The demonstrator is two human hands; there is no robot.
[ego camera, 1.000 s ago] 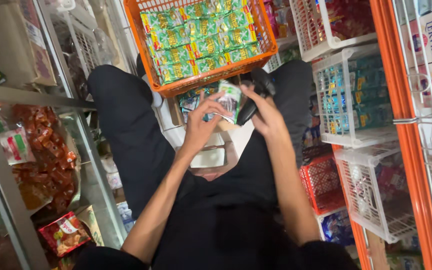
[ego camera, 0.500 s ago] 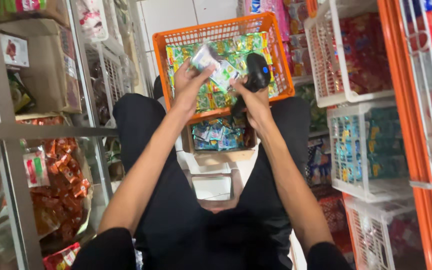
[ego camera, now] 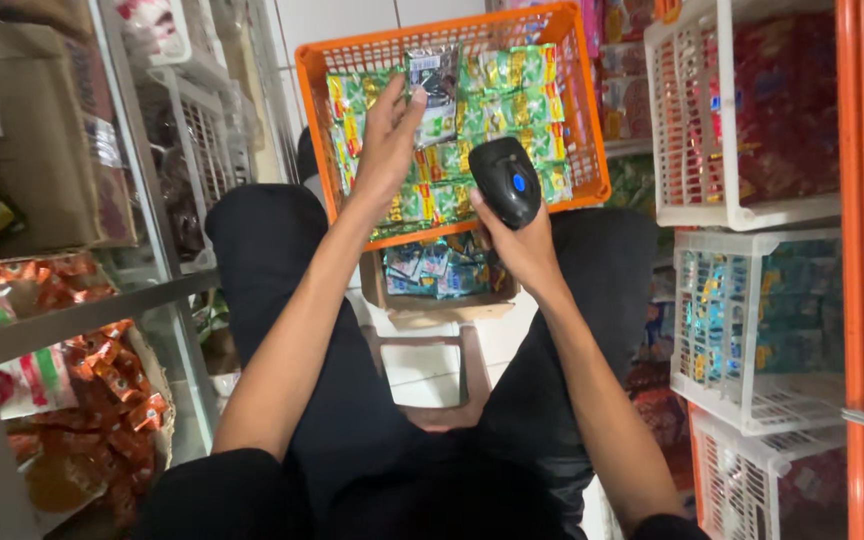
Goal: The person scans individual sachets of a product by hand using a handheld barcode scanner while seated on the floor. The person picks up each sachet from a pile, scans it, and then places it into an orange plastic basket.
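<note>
Packet in dark, shiny foil [ego camera: 434,80], small and flat with a pale label patch near its top, is pinched in the fingers of the left hand [ego camera: 384,150], raised over the far part of the orange plastic crate [ego camera: 452,205]. It seems held up so its label faces the black handheld barcode scanner [ego camera: 505,180], which the right hand [ego camera: 522,245] grips closed around the handle, head tilted toward the packet from just to its right. The crate is packed with green and yellow sachets [ego camera: 512,100] lying in rows, and rests across the person's knees in black trousers [ego camera: 292,330]. Below it, between the legs, an open cardboard box [ego camera: 437,290] of blue packets sits on a stool. White wire baskets [ego camera: 742,130] of snacks stack at right beside an orange shelf post [ego camera: 862,250]; grey metal shelving [ego camera: 82,310] with red-orange packets stands at left.
</note>
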